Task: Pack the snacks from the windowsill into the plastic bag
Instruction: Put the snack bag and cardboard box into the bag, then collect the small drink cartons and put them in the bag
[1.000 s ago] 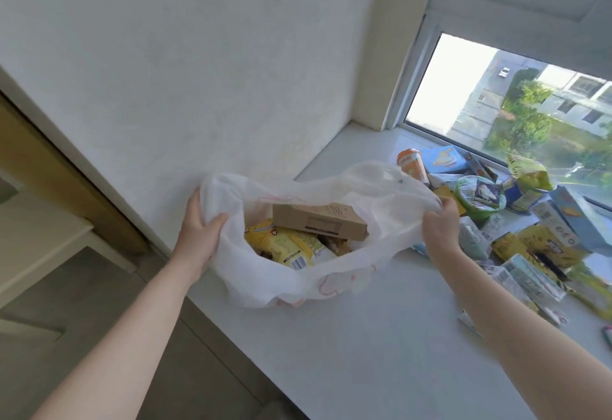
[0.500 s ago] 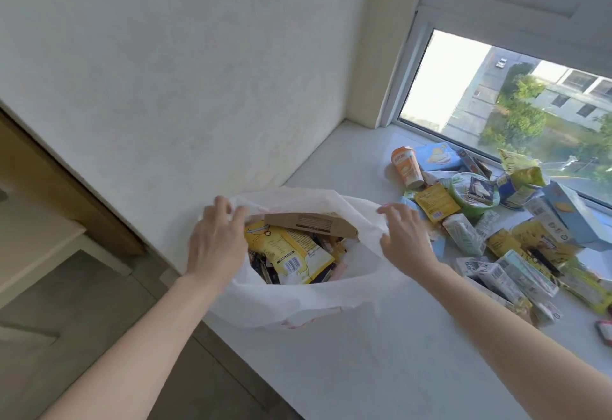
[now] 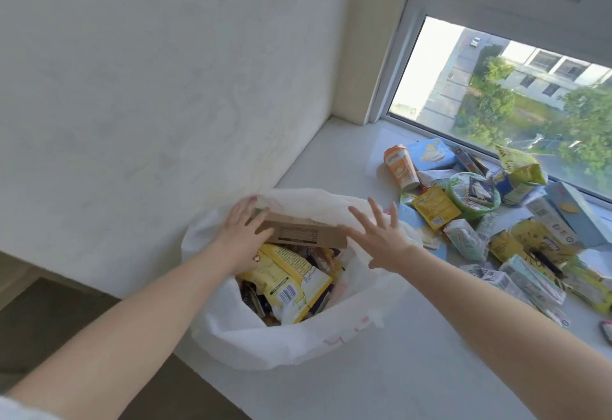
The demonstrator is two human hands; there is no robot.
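White plastic bag [image 3: 265,343] sits on windowsill [image 3: 381,386] by wall, mouth wide open. Brown box [image 3: 308,237] lies across top inside bag, yellow packet [image 3: 288,274] under it. Left hand [image 3: 240,237] holds left end of brown box, fingers over top, thumb on front. Right hand [image 3: 384,237] wide open, fingers spread, holds nothing, just by right end of box. Snacks [image 3: 496,231] heaped on sill right of bag, by window: orange cup [image 3: 400,168], green tub [image 3: 470,194].
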